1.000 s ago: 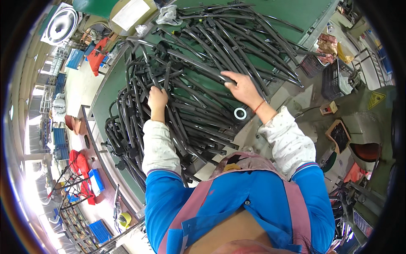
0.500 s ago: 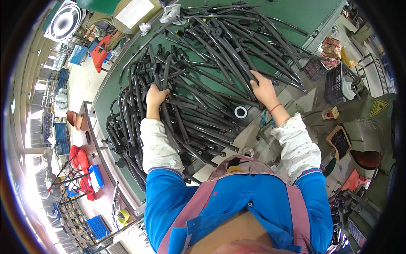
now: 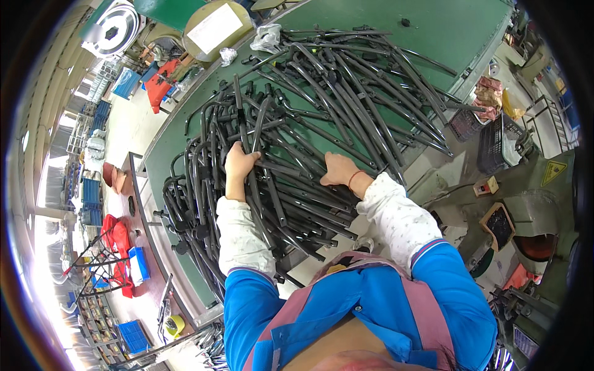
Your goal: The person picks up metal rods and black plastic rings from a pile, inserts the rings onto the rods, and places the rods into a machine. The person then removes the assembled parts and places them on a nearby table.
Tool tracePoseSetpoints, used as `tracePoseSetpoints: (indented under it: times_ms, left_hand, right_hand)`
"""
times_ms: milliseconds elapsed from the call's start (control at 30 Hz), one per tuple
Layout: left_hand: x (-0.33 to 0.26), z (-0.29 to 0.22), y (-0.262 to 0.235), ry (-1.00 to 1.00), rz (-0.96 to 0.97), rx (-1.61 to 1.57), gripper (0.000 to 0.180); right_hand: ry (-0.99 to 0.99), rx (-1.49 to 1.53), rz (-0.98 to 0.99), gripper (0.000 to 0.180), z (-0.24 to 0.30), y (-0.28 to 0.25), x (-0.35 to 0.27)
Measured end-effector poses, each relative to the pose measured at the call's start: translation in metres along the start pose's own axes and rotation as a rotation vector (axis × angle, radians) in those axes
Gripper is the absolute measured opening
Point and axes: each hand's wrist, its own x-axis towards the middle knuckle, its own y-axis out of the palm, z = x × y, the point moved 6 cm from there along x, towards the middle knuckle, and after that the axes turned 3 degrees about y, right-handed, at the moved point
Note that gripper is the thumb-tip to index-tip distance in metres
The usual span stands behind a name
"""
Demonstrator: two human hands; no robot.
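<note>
A large heap of black metal tubes, bent and glossy, with holes along some of them, covers much of the green table. My left hand is closed round a bent black tube on the left part of the heap. To its right, my right hand lies low over the ends of several tubes, its fingers curled. What those fingers hold, if anything, is hidden under the hand. The tubes at far left are stacked tightly, with curved ends upward.
Crumpled clear plastic lies at the table's far edge, near a round yellowish lid with white paper on it. Black crates stand beyond the right edge. A green machine is close on my right. Red cloth lies on the left bench.
My right hand has left the long tubes on the right and moved left and nearer to me. The white ring seen before is now out of sight. My left hand stays on its tube.
</note>
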Motion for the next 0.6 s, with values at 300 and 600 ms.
tracePoseSetpoints:
  times_ms: [300, 600]
  left_hand:
    - [-0.025, -0.003, -0.048, 0.065, 0.122, -0.546, 0.034]
    - [-0.034, 0.008, -0.01, -0.009, 0.028, 0.039, 0.048]
  right_hand:
    - [0.163, 0.057, -0.258, 0.059, -0.018, -0.021, -0.036]
    - [0.199, 0.233, -0.647, 0.056, -0.024, -0.126, -0.111]
